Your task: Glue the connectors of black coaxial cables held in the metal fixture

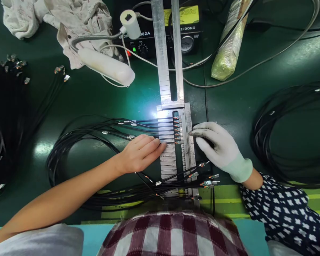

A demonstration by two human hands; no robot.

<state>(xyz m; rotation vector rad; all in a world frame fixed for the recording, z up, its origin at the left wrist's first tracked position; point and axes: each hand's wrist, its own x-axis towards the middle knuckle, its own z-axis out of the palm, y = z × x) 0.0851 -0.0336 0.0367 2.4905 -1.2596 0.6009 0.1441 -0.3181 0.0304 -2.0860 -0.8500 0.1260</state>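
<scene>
My bare left hand [142,153] is closed over the left side of a slotted metal fixture [168,163]. Its fingertips pinch a black cable [170,143] lying in one slot. Above it, several more black cables lie side by side, their small metal-and-orange connectors [177,125] in a row across the fixture's gap. On the other side, my right hand [218,147], in a white glove, has its fingers stretched out and touches the fixture's right rail [190,142]. Below both hands, a bundle of loose cables with connector ends [209,183] crosses the fixture's lower part.
A bright white lamp [106,67] lights the fixture from behind. Farther back stand a black control box [146,46] with a gauge and a plastic-wrapped roll [229,46]. Cable bundles lie at the left [8,117] and coiled at the right [261,142]. Crumpled cloth [82,21] sits at the back left.
</scene>
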